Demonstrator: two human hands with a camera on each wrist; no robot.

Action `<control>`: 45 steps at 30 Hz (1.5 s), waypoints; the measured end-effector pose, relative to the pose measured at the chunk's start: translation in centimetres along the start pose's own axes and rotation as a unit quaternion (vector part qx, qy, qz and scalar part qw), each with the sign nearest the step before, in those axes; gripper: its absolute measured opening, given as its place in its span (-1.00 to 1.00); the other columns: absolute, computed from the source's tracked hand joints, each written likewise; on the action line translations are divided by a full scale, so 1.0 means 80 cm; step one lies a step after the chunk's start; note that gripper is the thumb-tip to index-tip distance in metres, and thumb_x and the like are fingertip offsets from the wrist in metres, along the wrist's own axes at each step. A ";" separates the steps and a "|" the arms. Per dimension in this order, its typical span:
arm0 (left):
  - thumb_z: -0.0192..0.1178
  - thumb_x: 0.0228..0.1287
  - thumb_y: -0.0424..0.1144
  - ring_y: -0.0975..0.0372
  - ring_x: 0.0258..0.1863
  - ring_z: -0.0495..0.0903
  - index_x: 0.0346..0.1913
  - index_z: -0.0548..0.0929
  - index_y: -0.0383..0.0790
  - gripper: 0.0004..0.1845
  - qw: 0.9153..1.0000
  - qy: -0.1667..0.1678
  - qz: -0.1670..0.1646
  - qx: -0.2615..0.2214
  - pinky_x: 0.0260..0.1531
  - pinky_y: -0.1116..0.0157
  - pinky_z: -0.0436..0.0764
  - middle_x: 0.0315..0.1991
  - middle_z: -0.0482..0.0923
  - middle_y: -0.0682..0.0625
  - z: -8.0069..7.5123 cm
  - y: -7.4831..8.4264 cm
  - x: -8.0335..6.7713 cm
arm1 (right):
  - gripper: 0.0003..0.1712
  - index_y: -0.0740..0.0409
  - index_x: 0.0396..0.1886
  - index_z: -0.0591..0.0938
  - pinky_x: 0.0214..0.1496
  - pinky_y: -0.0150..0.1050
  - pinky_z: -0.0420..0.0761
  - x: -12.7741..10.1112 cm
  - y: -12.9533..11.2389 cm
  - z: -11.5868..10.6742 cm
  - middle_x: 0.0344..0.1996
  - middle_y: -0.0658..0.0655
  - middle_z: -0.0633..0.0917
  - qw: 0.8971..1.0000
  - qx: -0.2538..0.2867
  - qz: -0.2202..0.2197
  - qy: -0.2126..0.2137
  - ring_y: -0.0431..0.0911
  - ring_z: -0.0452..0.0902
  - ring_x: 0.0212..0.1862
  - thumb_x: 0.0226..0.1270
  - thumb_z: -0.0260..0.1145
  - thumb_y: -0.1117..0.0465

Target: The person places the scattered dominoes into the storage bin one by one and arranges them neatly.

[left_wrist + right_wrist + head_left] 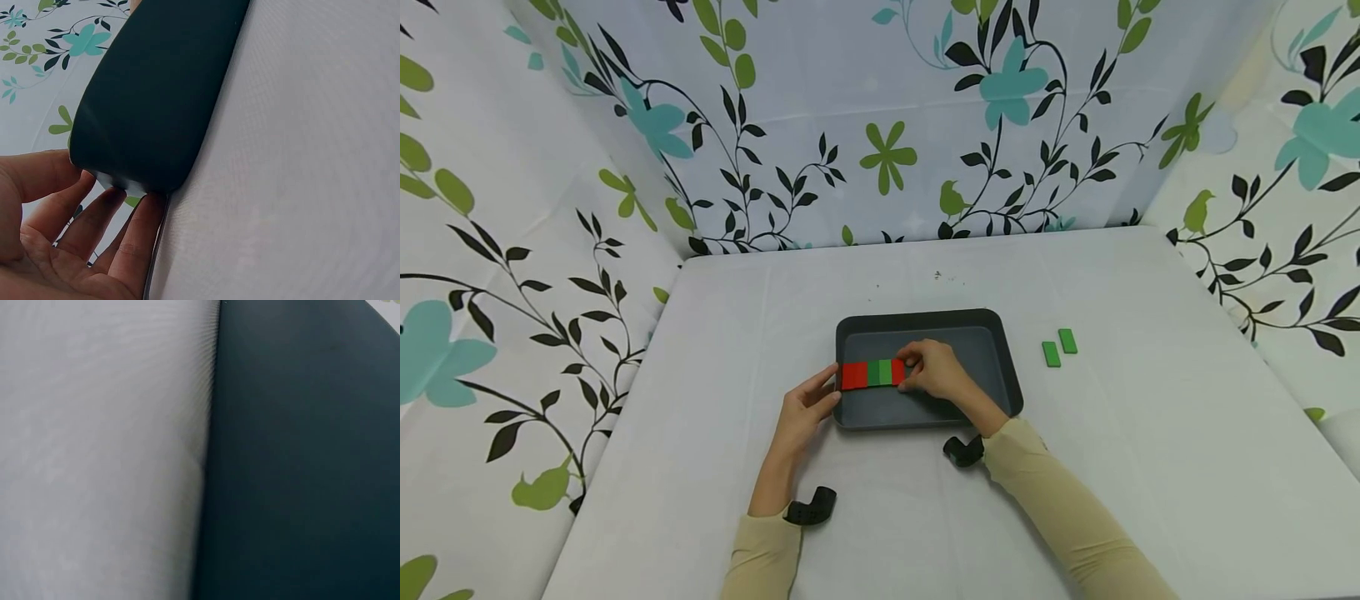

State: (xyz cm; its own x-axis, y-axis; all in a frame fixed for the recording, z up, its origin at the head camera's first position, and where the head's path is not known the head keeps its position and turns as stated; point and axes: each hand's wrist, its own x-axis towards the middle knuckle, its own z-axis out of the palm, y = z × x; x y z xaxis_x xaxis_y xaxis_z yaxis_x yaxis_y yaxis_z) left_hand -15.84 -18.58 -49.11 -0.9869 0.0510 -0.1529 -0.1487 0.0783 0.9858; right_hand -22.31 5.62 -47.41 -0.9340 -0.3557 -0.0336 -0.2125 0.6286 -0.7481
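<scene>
A dark grey baking tray lies on the white-covered table. Inside it, near the left end, red and green rectangular tiles stand side by side in a row. My right hand reaches over the tray and pinches the red tile at the row's right end, thumb and fingers at its two short ends. At the tray's left end, my left hand rests its fingertips against the rim beside the row. The left wrist view shows those fingers touching the outer wall; the tiles are hidden there.
Two loose green tiles lie on the table to the right of the tray. Leaf-patterned white curtains close off the back and both sides. Each wrist carries a black camera.
</scene>
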 end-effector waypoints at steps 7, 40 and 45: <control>0.16 0.36 -0.42 0.01 0.40 0.35 0.39 0.42 -0.19 -0.46 1.000 -0.001 -0.003 -0.002 0.12 0.23 0.54 0.43 0.32 -0.08 0.002 0.000 0.001 | -0.37 0.25 0.16 0.60 -0.27 -0.30 0.54 -0.021 0.007 -0.040 -0.09 0.25 0.65 0.996 0.044 -0.067 0.033 -0.11 0.61 -0.31 0.04 0.56 0.24; 0.16 0.35 -0.46 -0.02 0.40 0.34 0.39 0.41 -0.24 -0.45 1.000 0.000 0.001 -0.016 -0.04 0.47 0.55 0.44 0.30 -0.12 0.002 -0.002 -0.001 | -0.13 0.25 0.46 0.28 0.31 0.23 0.23 -0.096 0.203 -0.226 0.33 0.42 0.33 0.993 0.024 0.114 0.029 0.28 0.24 0.30 0.18 0.44 0.28; 0.16 0.35 -0.46 -0.02 0.40 0.34 0.39 0.41 -0.25 -0.45 1.000 0.000 0.004 -0.017 -0.04 0.48 0.55 0.44 0.30 -0.12 0.002 -0.001 -0.002 | -0.13 0.28 0.43 0.31 0.33 0.23 0.19 -0.098 0.203 -0.222 0.31 0.43 0.32 0.992 0.025 0.117 0.036 0.29 0.22 0.29 0.14 0.47 0.26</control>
State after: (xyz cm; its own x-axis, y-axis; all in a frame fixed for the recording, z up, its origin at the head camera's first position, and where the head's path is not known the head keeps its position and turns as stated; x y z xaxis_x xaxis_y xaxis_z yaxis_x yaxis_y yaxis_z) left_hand -15.68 -18.45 -49.14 -0.9881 0.0515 -0.1447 -0.1425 0.0443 0.9888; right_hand -23.52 30.93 -47.55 -0.9745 -0.1530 -0.1639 0.0252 0.6517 -0.7581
